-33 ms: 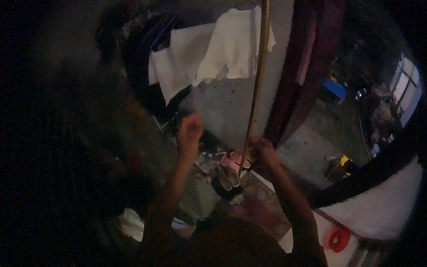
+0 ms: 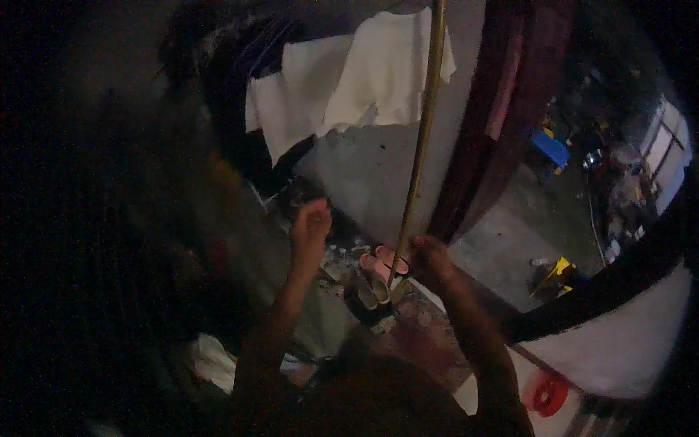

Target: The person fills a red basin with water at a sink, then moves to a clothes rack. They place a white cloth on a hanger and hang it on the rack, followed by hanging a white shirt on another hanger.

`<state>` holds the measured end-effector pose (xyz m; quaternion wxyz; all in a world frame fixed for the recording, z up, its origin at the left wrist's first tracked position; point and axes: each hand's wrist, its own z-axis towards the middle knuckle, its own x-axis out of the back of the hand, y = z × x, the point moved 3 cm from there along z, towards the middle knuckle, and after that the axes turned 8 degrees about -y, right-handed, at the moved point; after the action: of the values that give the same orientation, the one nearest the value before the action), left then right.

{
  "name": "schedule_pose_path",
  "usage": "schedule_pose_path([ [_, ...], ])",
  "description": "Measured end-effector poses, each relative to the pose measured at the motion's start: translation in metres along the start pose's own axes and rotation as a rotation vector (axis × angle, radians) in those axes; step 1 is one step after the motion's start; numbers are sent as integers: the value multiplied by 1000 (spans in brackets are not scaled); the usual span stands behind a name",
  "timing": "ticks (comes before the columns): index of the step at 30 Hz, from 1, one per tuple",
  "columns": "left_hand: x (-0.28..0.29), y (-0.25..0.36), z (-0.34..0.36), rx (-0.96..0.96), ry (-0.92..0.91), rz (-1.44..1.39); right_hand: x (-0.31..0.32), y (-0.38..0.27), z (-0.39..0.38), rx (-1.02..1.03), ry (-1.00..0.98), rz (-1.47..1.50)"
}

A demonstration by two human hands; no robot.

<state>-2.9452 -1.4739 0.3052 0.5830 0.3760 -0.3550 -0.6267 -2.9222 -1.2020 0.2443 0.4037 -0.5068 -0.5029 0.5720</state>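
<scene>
My left hand (image 2: 312, 221) is raised in dim light, its fingers curled in; whatever they hold, if anything, is too dark to make out. To the right, my right hand (image 2: 429, 256) is closed as well, its fingertips close beside a long tan pole (image 2: 420, 156). Whether they touch the pole cannot be told. The pole runs from the top edge down to some footwear on the floor: a pink pair (image 2: 384, 261) and a dark pair with pale insoles (image 2: 371, 293). Beyond my hands hang white cloths (image 2: 378, 69).
A dark reddish curtain or door edge (image 2: 491, 109) stands right of the pole. Farther right lie a blue object (image 2: 551, 148) and a yellow one (image 2: 559, 271) on grey floor. At lower right is a red ring-shaped thing (image 2: 550, 393). The left side is almost black.
Both my hands sit slightly lower in the picture, still curled. The view has shifted a little, so the pole's top appears farther right.
</scene>
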Motion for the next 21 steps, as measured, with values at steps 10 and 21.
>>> schedule_pose_path([
  [10, 44, -128, -337, 434, 464, -629, 1, 139, -54, -168, -374, 146],
  [21, -54, 51, -340, 569, 604, 388, -101, 196, -153, -728, -831, 154],
])
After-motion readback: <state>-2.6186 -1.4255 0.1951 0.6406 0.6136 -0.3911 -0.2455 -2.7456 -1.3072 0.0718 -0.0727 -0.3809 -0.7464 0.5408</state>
